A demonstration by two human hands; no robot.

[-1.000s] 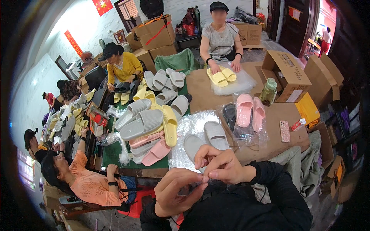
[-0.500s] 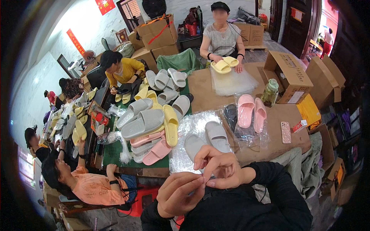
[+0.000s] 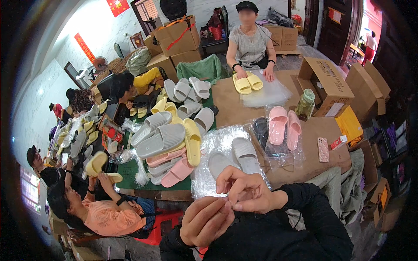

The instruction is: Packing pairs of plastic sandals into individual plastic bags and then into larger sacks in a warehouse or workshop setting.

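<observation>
My left hand [image 3: 207, 221] and my right hand [image 3: 249, 191] meet close to my body, fingertips pinched together. Whatever sits between them, if anything, is too small or hidden to make out. Just beyond them, a pair of grey slippers [image 3: 244, 153] lies on a stack of clear plastic bags [image 3: 201, 175]; my right hand covers part of the pair. To the right, pink slippers [image 3: 278, 126] rest on clear plastic, with a dark slipper [image 3: 260, 130] beside them. A heap of grey, yellow and pink slippers [image 3: 162, 140] is piled on the left.
Across the table a person [image 3: 250, 43] has hands by yellow slippers [image 3: 246, 82] and plastic bags. At left, a person in orange [image 3: 114, 213] holds yellow slippers [image 3: 96, 164]. On the right are a jar [image 3: 306, 104], a phone [image 3: 323, 149] and an open cardboard box [image 3: 326, 87].
My hands stay pinched together, shifting only slightly. The person across has set the yellow slippers down on the table. The person in orange has brought yellow slippers nearer, now with both hands.
</observation>
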